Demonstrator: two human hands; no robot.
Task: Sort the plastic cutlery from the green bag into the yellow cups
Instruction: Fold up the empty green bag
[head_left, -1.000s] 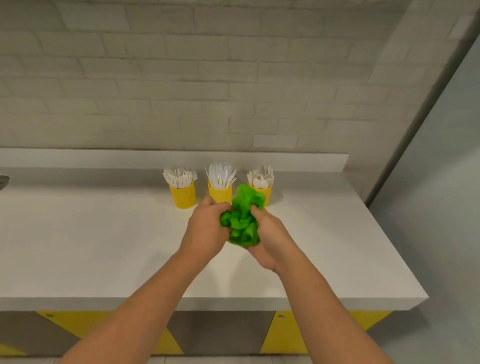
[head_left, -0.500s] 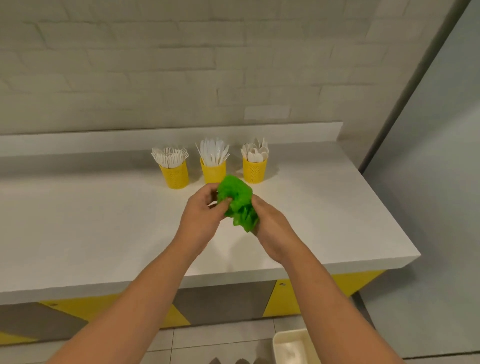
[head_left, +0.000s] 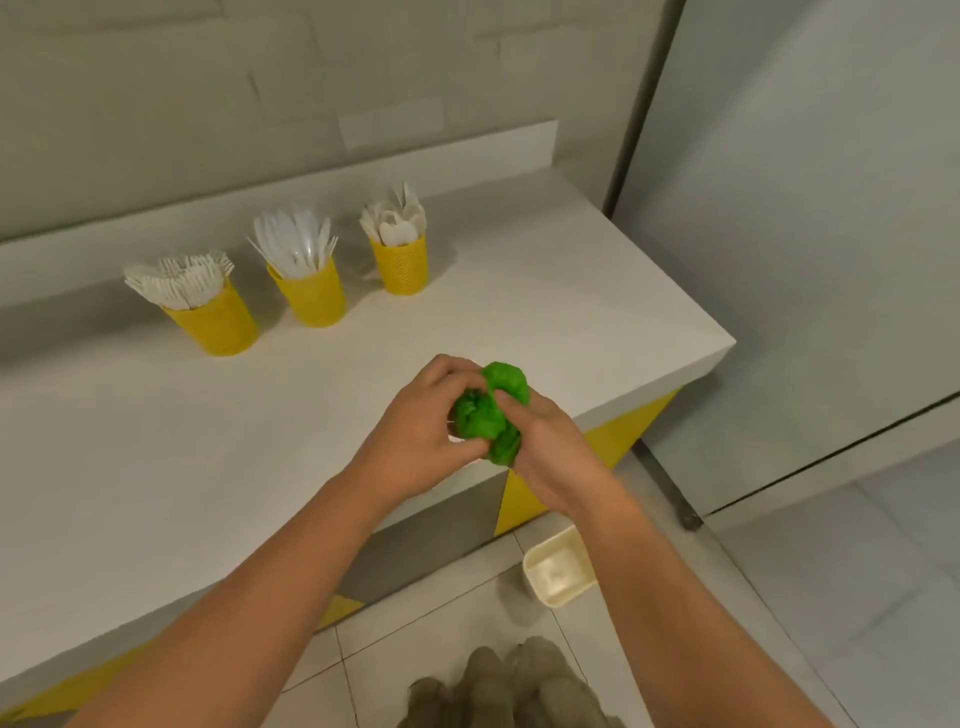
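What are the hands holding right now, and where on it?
The crumpled green bag, balled up between both hands: the left hand grips its left side, the right hand its right side.

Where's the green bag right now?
Head view, centre: the green bag is bunched between the left hand and right hand, over the counter near its front edge, in front of the yellow cups.

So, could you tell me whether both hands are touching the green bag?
Touching. The head view shows the left hand and the right hand both gripping the crumpled green bag, their fingers curled into it from either side.
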